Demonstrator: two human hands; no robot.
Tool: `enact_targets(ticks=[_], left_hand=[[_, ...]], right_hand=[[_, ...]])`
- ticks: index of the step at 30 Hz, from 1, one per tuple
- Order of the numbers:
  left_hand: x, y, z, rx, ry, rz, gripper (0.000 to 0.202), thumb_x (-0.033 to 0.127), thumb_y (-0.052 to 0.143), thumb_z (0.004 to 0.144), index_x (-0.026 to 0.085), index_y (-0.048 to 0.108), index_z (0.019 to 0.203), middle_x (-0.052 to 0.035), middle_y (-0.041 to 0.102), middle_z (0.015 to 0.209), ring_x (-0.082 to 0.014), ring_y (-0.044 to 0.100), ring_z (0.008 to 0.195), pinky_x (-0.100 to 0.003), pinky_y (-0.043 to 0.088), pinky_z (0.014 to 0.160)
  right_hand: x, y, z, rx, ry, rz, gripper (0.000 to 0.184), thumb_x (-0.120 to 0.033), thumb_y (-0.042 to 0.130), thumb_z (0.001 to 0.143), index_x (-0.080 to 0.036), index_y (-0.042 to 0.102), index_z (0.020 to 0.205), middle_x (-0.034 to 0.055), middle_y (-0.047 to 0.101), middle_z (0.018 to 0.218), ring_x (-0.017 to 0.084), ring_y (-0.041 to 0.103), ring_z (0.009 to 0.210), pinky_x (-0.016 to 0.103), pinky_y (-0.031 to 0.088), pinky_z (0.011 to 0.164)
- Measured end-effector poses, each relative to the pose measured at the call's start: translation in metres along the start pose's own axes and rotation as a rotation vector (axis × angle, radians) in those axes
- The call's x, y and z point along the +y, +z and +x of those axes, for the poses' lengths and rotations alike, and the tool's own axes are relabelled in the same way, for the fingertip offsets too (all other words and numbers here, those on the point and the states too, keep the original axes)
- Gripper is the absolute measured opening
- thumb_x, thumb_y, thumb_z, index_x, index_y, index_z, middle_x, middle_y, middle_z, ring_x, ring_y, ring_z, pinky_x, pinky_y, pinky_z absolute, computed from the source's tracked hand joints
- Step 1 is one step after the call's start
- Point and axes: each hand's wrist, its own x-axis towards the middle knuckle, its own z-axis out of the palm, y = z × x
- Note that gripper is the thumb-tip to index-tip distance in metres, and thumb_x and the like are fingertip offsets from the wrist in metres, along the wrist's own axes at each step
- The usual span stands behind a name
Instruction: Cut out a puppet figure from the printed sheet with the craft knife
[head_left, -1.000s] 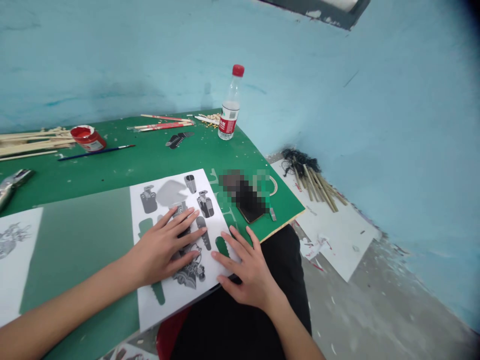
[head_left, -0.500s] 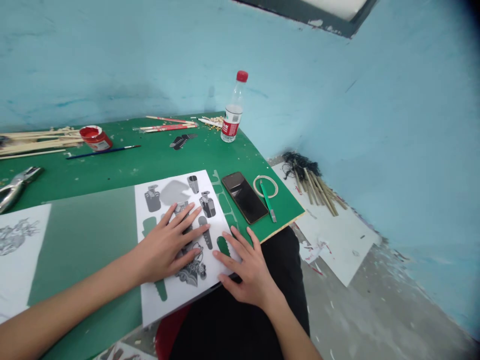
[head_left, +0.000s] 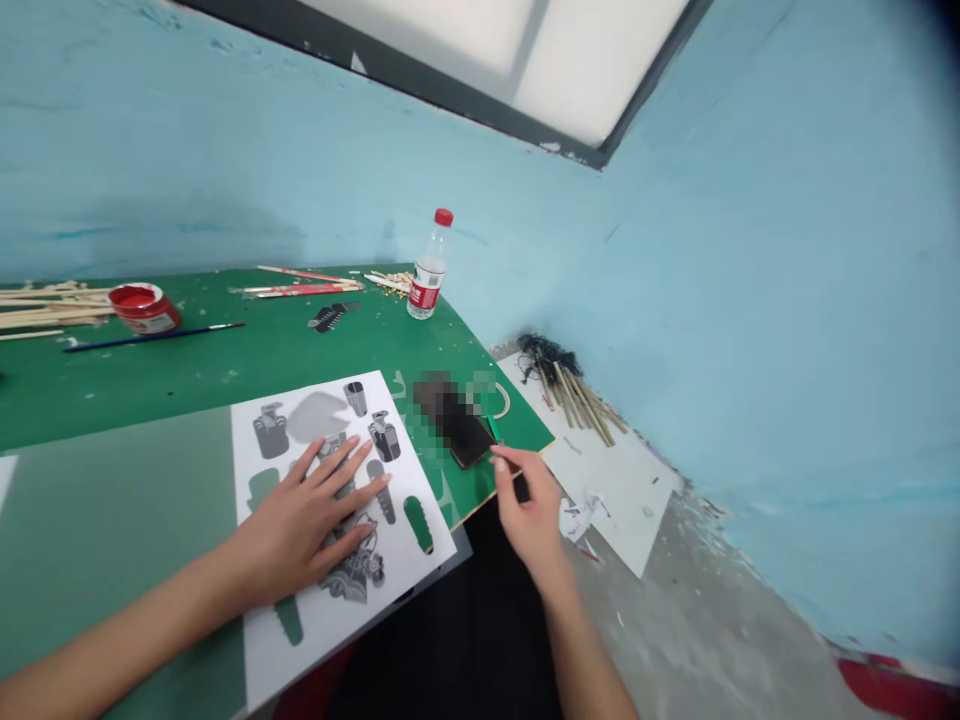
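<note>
My left hand (head_left: 300,530) lies flat with fingers spread on a white sheet (head_left: 420,470) printed with grey shapes. Several cut-out holes in the sheet let the green surface show through. My right hand (head_left: 532,510) is off the sheet, thumb and forefinger drawn together in a pinch at the lower end of a green utility knife (head_left: 491,427). Whether the knife's end is between the fingertips I cannot tell. Beside them lies a dark phone (head_left: 466,435), partly blurred by blocks. A pale ring (head_left: 504,400) rests by the knife.
Farther back stand a water bottle (head_left: 426,285) and a red paint jar (head_left: 154,312), with a paintbrush (head_left: 150,338) in front. Red-painted sticks (head_left: 307,290) and small dark cut pieces (head_left: 334,317) lie nearby. Sticks with black tufts (head_left: 577,400) rest on floor paper (head_left: 626,510).
My right hand has left the sheet's edge, moved toward the knife and closed to a pinch. My left hand stays on the sheet. The view has tilted up and turned right.
</note>
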Motion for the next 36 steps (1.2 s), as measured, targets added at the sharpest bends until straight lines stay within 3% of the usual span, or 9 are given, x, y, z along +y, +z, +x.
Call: enact_targets(ticks=[2,5,8,10,12,25,36], left_hand=[[0.001,0.003,0.000,0.025,0.004,0.015,0.066,0.057,0.048,0.108,0.042,0.028,0.169,-0.0092,0.030,0.176,-0.0381,0.032,0.161,-0.061,0.020,0.130],[0.002,0.004,0.001,0.061,0.018,0.023,0.065,0.055,0.049,0.108,0.040,0.030,0.168,-0.0102,0.036,0.173,-0.0364,0.036,0.160,-0.059,0.019,0.131],[0.002,0.002,0.002,0.075,0.027,0.026,0.066,0.053,0.049,0.108,0.038,0.029,0.169,-0.0100,0.036,0.173,-0.0361,0.037,0.159,-0.058,0.020,0.131],[0.002,0.000,0.002,0.061,0.035,0.028,0.066,0.051,0.048,0.109,0.038,0.026,0.170,-0.0099,0.034,0.174,-0.0361,0.036,0.160,-0.059,0.021,0.130],[0.002,-0.003,0.001,0.044,0.040,0.020,0.067,0.050,0.047,0.109,0.037,0.024,0.170,-0.0103,0.033,0.174,-0.0362,0.034,0.160,-0.059,0.021,0.130],[0.003,-0.005,0.002,0.019,0.017,-0.040,0.073,0.057,0.049,0.107,0.036,0.021,0.171,-0.0110,0.029,0.176,-0.0370,0.031,0.162,-0.061,0.017,0.131],[-0.001,-0.004,0.001,0.003,0.001,-0.048,0.073,0.058,0.049,0.107,0.037,0.021,0.171,-0.0121,0.029,0.175,-0.0385,0.031,0.161,-0.063,0.021,0.130]], right_hand=[[-0.014,0.012,0.000,-0.109,-0.029,0.006,0.021,-0.020,0.058,0.105,-0.024,0.068,0.123,0.0078,0.076,0.108,0.022,0.073,0.098,0.039,0.063,0.085],[-0.035,0.035,-0.010,-0.261,-0.111,0.016,0.034,-0.027,0.059,0.104,-0.022,0.063,0.138,0.0111,0.075,0.129,0.027,0.070,0.123,0.045,0.062,0.103],[-0.045,0.049,-0.017,-0.461,-0.217,-0.062,0.056,-0.034,0.055,0.107,-0.017,0.045,0.159,0.0164,0.053,0.162,0.034,0.044,0.156,0.058,0.046,0.124],[-0.046,0.051,-0.017,-0.615,-0.262,-0.159,0.065,-0.042,0.050,0.110,-0.014,0.033,0.166,0.0178,0.036,0.172,0.035,0.026,0.164,0.064,0.035,0.129],[-0.044,0.050,-0.014,-0.705,-0.272,-0.225,0.070,-0.049,0.048,0.110,-0.012,0.030,0.168,0.0183,0.028,0.175,0.035,0.019,0.166,0.065,0.031,0.131],[-0.045,0.051,-0.009,-0.762,-0.261,-0.267,0.073,-0.051,0.049,0.109,-0.009,0.032,0.166,0.0201,0.021,0.176,0.035,0.015,0.166,0.065,0.027,0.133],[-0.044,0.052,-0.005,-0.752,-0.265,-0.234,0.076,-0.054,0.053,0.107,-0.013,0.031,0.167,0.0182,0.023,0.176,0.034,0.015,0.167,0.063,0.027,0.133]])
